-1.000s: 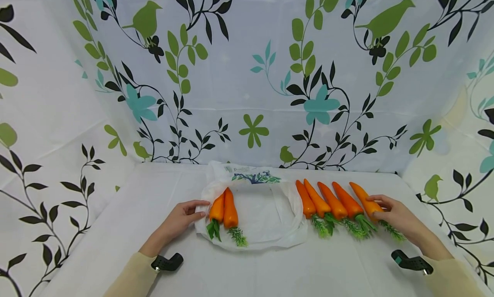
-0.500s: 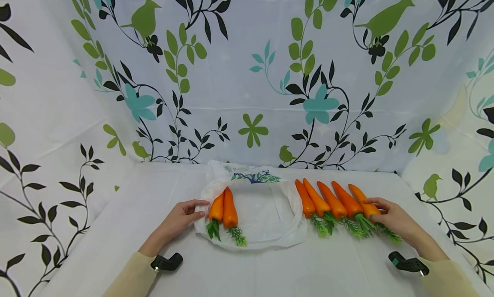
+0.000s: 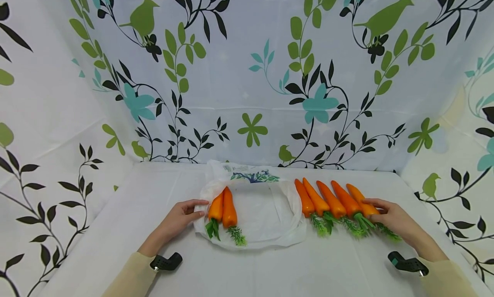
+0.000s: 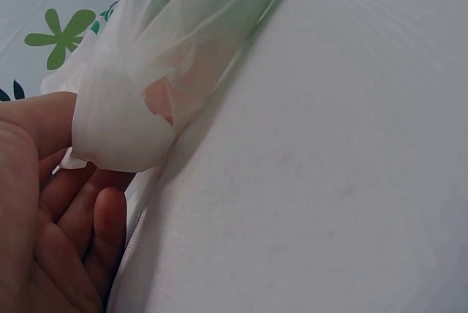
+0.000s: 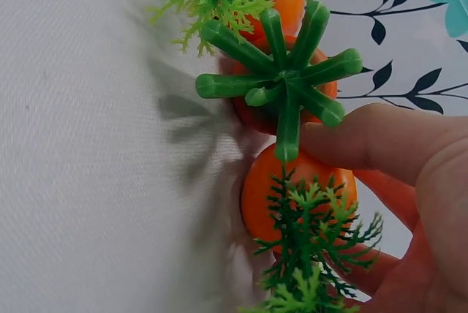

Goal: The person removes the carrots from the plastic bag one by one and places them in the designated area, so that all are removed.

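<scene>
My left hand pinches the left rim of a white plastic bag that lies with its mouth spread on the table. In the left wrist view, the thumb is in front of the bag's folded edge and the fingers curl behind it. Two orange carrots with green tops lie in the bag's left side. On the right, my right hand grips the rightmost carrot of a row. The right wrist view shows thumb and fingers around this carrot, right beside one with stubby green stems.
Several more carrots lie side by side right of the bag, tips pointing away. A white cloth covers the table. Behind it hangs a curtain printed with leaves and birds. A tree print marks the bag's far side.
My right hand has shifted slightly left with the rightmost carrot, bringing it closer to its neighbour. The left hand stays at the bag's rim.
</scene>
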A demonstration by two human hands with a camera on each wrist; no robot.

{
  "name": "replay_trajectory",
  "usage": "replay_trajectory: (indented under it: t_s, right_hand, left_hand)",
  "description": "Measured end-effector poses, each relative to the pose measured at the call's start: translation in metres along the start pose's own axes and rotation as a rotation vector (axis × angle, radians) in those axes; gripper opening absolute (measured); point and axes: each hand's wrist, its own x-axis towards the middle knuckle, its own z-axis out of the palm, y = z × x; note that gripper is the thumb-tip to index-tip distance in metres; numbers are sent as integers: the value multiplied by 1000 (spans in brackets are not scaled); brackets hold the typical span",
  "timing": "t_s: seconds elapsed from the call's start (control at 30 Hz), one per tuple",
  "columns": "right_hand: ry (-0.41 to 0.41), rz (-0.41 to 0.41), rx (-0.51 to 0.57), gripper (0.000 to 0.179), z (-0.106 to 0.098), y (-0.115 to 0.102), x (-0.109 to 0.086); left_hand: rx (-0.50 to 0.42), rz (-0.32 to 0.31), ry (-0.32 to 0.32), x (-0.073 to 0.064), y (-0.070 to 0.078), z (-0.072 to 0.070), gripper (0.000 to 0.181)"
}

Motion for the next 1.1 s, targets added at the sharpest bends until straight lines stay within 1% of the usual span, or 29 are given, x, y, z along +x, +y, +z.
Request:
replay_trajectory:
  t_s: [0.07, 0.1, 0.2, 0.33, 0.43, 0.53, 0.67, 0.9, 0.97, 1.1]
  right_hand:
    - [1, -2, -7, 56, -1, -1, -1]
    - [3, -4, -11, 56, -2, -2, -1]
    - [11, -8, -34, 56, -5, -5, -3]
    - [8, 4, -58, 56, -8, -9, -6]
    - [4, 22, -55, 57, -10, -11, -7]
    - [12, 33, -57, 57, -12, -13, -7]
    - [37, 15, -81, 55, -13, -16, -8]
    - [65, -49, -76, 52, -11, -27, -10]
    - [69, -59, -80, 50, -10, -31, -9]
    - [76, -73, -96, 47, -5, -39, -7]
  left_hand:
    - [6, 3, 3, 6, -13, 0, 36]
    - [12, 6, 3, 7, -16, 0, 36]
    - [15, -4, 15, 7, -16, 0, 35]
    - [14, -1, 11, 7, -15, 0, 36]
    - [9, 7, 1, 7, -15, 0, 36]
    - [-8, 4, 8, 7, -15, 1, 36]
    - [-25, 6, 9, 7, -17, 1, 37]
    - [16, 10, 8, 7, -18, 1, 36]
    - [23, 21, 6, 6, -17, 1, 36]
    - [23, 16, 5, 6, -17, 0, 36]
